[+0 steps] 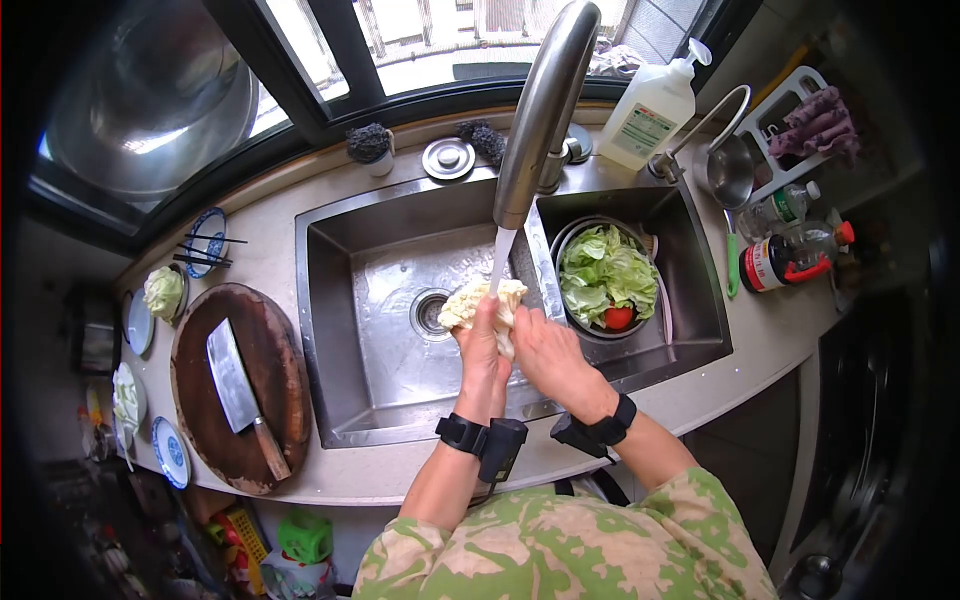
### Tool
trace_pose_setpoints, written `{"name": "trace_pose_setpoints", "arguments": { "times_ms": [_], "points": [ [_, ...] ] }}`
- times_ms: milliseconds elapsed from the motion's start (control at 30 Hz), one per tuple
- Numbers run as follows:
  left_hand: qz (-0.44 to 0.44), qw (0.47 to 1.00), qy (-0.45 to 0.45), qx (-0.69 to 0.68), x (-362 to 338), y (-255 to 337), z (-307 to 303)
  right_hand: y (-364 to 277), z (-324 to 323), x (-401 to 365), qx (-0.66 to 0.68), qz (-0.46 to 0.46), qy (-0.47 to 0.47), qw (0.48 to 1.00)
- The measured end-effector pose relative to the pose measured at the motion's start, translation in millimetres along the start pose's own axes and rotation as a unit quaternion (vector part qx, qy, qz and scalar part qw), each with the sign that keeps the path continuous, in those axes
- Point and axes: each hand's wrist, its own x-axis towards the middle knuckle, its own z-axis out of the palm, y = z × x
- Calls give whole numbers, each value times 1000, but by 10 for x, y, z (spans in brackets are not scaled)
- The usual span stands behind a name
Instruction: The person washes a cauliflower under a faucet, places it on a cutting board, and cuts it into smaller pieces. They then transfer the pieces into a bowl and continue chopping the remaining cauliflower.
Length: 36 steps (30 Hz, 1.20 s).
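I'm holding the cauliflower (472, 300), left hand (481, 350) and right hand (548, 352) fingers wrapped round it, stream (500, 258) at 12 o'clock; rotating slowly should rinse evenly

Bright daylight poured in from the window (420, 40) beyond the fingers (480, 318), leaving glare on the faucet (535, 110) above them and the wet sink (340, 300) floor beside them, with the middle sharp, while the fisheye frame bent hard and fell to black, blurred corners far from them.
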Motion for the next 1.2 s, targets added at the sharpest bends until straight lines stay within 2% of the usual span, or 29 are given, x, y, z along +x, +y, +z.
{"name": "trace_pose_setpoints", "arguments": {
  "times_ms": [100,167,200,267,300,333,400,433,467,500,567,600,633,700,733,800,867,933,1033,1067,1100,1133,1167,1200],
  "points": [
    [-5,999,-30,26,33,84,-32,47,-123,-102,64,18,28,997],
    [-53,982,-115,138,-115,255,74,139,-296,-126,168,36,76,982],
    [-54,982,-115,139,-129,238,61,188,-256,-67,169,38,77,982],
    [-95,977,-136,135,-143,192,44,320,-104,77,244,-165,170,940],
    [-96,976,-142,136,-139,190,45,293,-97,97,270,-141,127,944],
    [-125,971,-142,146,-149,210,25,329,-154,118,267,-140,132,944],
    [-179,960,-135,166,-187,230,-44,422,-328,204,291,-50,-97,951],
    [-174,963,-104,175,-205,224,-60,478,-399,285,215,-47,-112,969],
    [-173,964,-102,175,-197,244,-72,607,-446,361,143,-121,-32,982],
    [-198,966,-91,137,-230,309,-51,720,-496,512,252,12,-29,967],
    [-238,964,-81,86,-238,398,-66,1190,-419,904,259,2,135,956],
    [-231,967,-75,82,-236,415,-82,1321,-539,1134,225,25,139,964],
    [-259,963,-54,45,-234,428,-98,1419,-579,1358,338,78,152,926],
    [-295,955,-15,-11,-245,453,-145,1715,-606,1799,395,42,177,900],
    [-285,958,-6,-14,-263,466,-163,1747,-607,1991,346,42,234,908],
    [-276,959,60,-17,-326,512,-187,1615,-835,2140,442,90,130,883],
    [-241,967,83,-17,-389,583,-227,1468,-873,2239,441,179,117,872],
    [-136,975,108,138,-448,666,-271,1065,-733,2506,445,145,98,878],
    [128,966,52,219,-550,723,-194,1195,-691,2360,460,60,73,883],
    [207,937,64,274,-516,669,-237,1136,-717,2491,465,32,68,882],
    [405,834,50,371,-220,480,-432,1180,-686,2398,467,9,68,881],
    [325,819,77,467,-143,479,-529,1292,-631,2254,465,-6,72,882],
    [164,887,120,416,-260,637,-447,1364,-605,2294,459,-18,80,885],
    [0,927,150,345,-377,791,-258,1383,-528,2129,450,-30,95,888]
  ]
}}
